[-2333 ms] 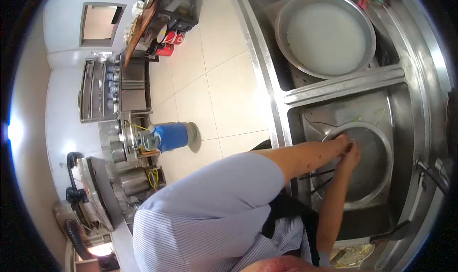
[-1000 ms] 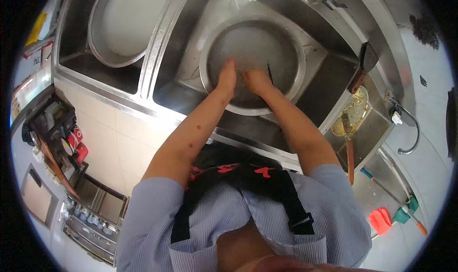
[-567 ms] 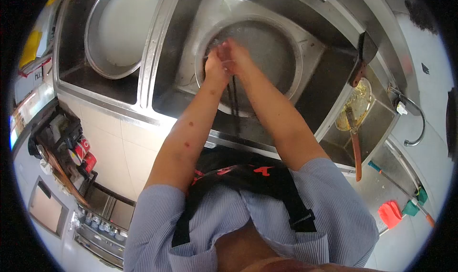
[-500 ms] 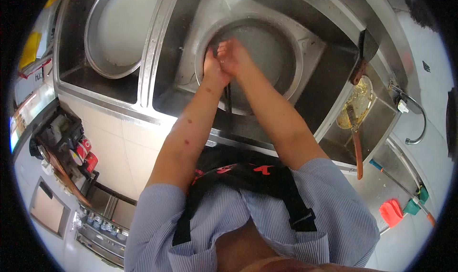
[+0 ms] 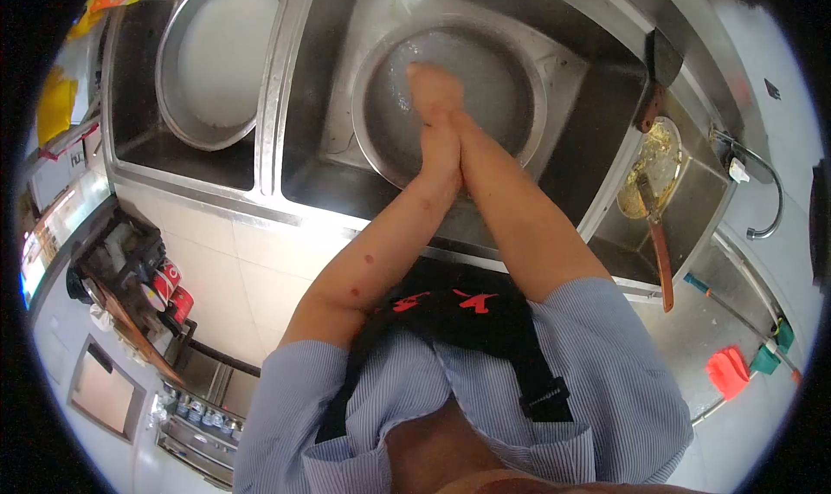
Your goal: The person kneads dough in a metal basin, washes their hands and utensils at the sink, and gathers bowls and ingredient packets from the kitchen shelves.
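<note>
My right hand lies over my left hand, above a wide round metal basin of cloudy water in the right sink compartment. The two hands touch and cross at the wrists. My left hand is mostly hidden beneath the other, and the fingers are blurred, so I cannot make out anything held. Bubbles or ripples show on the water left of the hands. The basin sits on the bottom of the metal sink.
Whitish liquid fills another basin in the left compartment. A cleaver leans at the right edge. Beyond it are a strainer of food scraps, a wooden-handled tool, a curved faucet and a red cloth.
The view has turned toward the sink. My hands, earlier side by side and then cupped together, now overlap a little further right. The dark strands below them no longer show.
</note>
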### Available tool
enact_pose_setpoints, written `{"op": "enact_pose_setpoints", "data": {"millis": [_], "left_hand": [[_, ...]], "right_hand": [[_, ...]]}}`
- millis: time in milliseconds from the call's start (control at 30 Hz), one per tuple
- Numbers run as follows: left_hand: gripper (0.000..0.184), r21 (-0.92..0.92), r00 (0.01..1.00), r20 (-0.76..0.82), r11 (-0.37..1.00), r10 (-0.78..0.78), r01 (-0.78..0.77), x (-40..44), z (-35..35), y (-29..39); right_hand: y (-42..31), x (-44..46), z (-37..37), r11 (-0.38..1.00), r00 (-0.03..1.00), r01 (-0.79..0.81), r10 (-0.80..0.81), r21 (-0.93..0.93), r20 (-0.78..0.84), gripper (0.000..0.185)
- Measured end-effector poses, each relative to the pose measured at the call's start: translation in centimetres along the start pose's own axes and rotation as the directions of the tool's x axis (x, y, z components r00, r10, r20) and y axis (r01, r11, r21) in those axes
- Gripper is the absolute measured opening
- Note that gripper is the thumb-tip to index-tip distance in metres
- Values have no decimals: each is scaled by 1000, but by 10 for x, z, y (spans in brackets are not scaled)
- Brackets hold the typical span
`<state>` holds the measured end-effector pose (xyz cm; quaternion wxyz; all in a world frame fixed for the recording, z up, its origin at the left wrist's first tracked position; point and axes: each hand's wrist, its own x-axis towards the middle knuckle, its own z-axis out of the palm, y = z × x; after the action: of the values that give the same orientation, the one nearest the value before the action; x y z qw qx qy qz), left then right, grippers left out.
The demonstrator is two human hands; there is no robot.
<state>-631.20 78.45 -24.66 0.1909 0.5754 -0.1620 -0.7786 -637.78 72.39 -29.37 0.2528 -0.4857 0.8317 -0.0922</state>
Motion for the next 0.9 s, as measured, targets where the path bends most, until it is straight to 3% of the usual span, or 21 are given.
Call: {"op": "enact_pose_setpoints", "data": {"millis": [67,100,167,200,300,367,433,467,500,533,567,633,667,700,800,833,867,900], "left_hand": [[47,322,953,-62,910,297,-262,24,-5,-3],[46,466,876,-76,794,476,-391,32,-7,16],[47,176,989,-122,982,83,-61,36,-10,64],[45,-14,985,-174,1000,-12,10,45,-13,71],[42,-8,997,-68,1000,-22,22,66,-25,76],[41,-91,998,51,995,-40,44,64,-22,71],[40,-128,976,203,986,-80,107,64,-16,61],[39,-143,956,275,979,-99,143,56,-9,59],[35,-89,960,246,984,-131,157,51,-3,61],[34,-22,963,235,990,-132,141,52,-1,61],[32,43,966,224,991,-131,125,54,0,61],[29,125,973,187,986,-133,111,68,-5,55],[28,147,977,158,982,-142,119,79,-14,45],[27,168,980,130,977,-151,129,90,-23,34],[27,129,960,90,959,-265,253,69,-16,27],[26,63,955,79,958,-285,281,64,-10,26],[26,-1,950,70,952,-305,306,60,-2,25],[25,-64,943,62,942,-326,330,58,2,25]], "right_hand": [[-14,-7,-38,985,982,110,-86,-133,168,24],[-20,-13,-55,973,958,169,-124,-159,257,26],[-6,-37,-19,979,980,188,-192,-73,-58,29],[-3,-46,-5,979,954,204,-205,-26,-219,32],[19,-68,-46,993,943,-105,119,62,-312,37],[42,-72,8,979,973,-147,169,139,-160,41],[31,-78,38,952,981,-75,124,298,-151,41],[9,-88,43,911,973,26,72,411,-220,39],[9,-92,37,925,998,-41,22,377,55,38],[8,-92,18,940,945,-99,-15,328,328,38],[7,-91,-6,955,816,-137,-43,265,576,37],[11,-81,-71,993,780,-115,66,39,622,34],[28,-80,-68,998,956,-66,57,23,287,32],[45,-71,-55,1000,996,-27,26,-10,-88,30],[94,-33,29,933,809,-97,277,346,-519,26],[82,-37,12,574,801,-229,570,786,-182,24],[59,-41,-14,17,796,-315,550,949,255,21],[36,-46,-41,-528,638,-403,424,748,643,20]]}}
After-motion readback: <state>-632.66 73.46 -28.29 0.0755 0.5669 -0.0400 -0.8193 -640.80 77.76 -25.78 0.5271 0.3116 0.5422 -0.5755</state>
